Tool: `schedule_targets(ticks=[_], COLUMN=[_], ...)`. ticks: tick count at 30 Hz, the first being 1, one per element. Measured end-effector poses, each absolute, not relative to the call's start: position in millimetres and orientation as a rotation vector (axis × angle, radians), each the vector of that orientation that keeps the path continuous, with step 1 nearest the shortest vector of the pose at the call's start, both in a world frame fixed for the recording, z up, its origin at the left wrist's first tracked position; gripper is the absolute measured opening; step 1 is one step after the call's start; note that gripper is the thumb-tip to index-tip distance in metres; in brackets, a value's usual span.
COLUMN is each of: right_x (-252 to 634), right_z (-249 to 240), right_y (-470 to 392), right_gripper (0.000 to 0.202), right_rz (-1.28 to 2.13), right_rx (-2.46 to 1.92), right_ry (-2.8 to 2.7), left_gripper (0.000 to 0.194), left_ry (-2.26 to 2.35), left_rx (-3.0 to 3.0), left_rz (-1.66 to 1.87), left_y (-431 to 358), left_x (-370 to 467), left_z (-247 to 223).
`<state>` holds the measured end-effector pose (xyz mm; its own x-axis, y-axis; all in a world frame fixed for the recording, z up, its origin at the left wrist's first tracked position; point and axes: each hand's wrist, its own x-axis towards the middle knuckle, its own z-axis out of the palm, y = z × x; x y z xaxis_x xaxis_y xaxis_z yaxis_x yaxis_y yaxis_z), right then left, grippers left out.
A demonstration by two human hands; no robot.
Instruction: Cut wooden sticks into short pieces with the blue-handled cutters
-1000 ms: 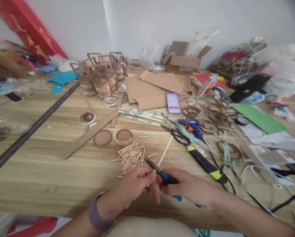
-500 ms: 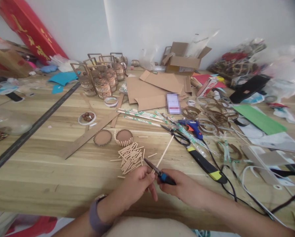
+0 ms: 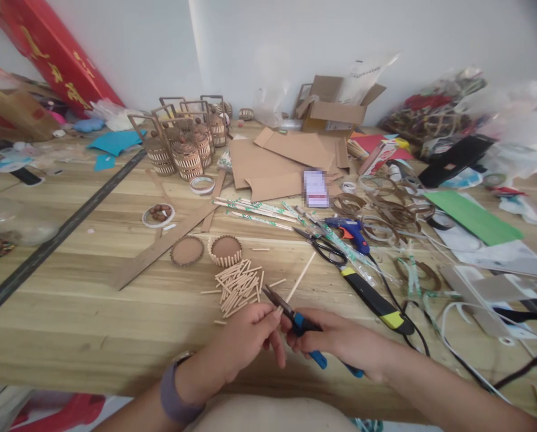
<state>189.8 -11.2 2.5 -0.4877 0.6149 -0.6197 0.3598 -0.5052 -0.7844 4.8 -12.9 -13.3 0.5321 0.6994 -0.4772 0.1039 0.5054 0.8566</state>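
Between the thumb and fingers of my left hand (image 3: 252,333) is the lower end of a thin wooden stick (image 3: 300,277), which slants up and to the right. My right hand (image 3: 335,336) is wrapped round pliers (image 3: 300,324) with blue and black handles. Their handles are spread, and the dark jaws lie across the stick close to my left fingertips; whether they touch it I cannot tell. Just beyond my left hand lies a pile of short cut sticks (image 3: 237,288). Behind it sit a round cardboard base edged with upright sticks (image 3: 225,252) and a flat round base (image 3: 186,251).
Scissors (image 3: 326,249), a yellow-black handled tool (image 3: 376,300) and a blue glue gun (image 3: 349,231) lie to the right among cords. Long wrapped sticks (image 3: 254,210), a phone (image 3: 315,188) and cardboard (image 3: 277,162) lie farther back. Several small lidded baskets (image 3: 188,157) stand at the back left.
The pliers' handles have spread apart and the jaws have parted slightly. The long stick has slid a little down toward my left hand. Both hands stay nearly in place.
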Motion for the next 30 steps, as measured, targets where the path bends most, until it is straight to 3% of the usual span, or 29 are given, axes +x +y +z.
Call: schedule_targets(ticks=[14,20,25,30], right_x=[182,196,204,188], right_z=[6,9,15,13], right_y=[-11,-8,-12,-9], right_gripper=[0.009,0.015,0.016,0.02], right_rz=[1.864,1.823,1.046,0.474], right_rx=[-1.465,-1.458,-1.719,-1.38], right_ry=[-1.736,-1.798,-2.073,-2.219], left_gripper=[0.042,0.039,0.035,0.03], left_ry=[0.979,1.064,1.202,1.185], left_rx=[1.034,1.132,1.233,1.444], left_rz=[0.464,0.551,0.543,0.459], left_y=[-13,-5,4,3], left_x=[6,-12,-27,-20], left_z=[-11,-3,-1,-2])
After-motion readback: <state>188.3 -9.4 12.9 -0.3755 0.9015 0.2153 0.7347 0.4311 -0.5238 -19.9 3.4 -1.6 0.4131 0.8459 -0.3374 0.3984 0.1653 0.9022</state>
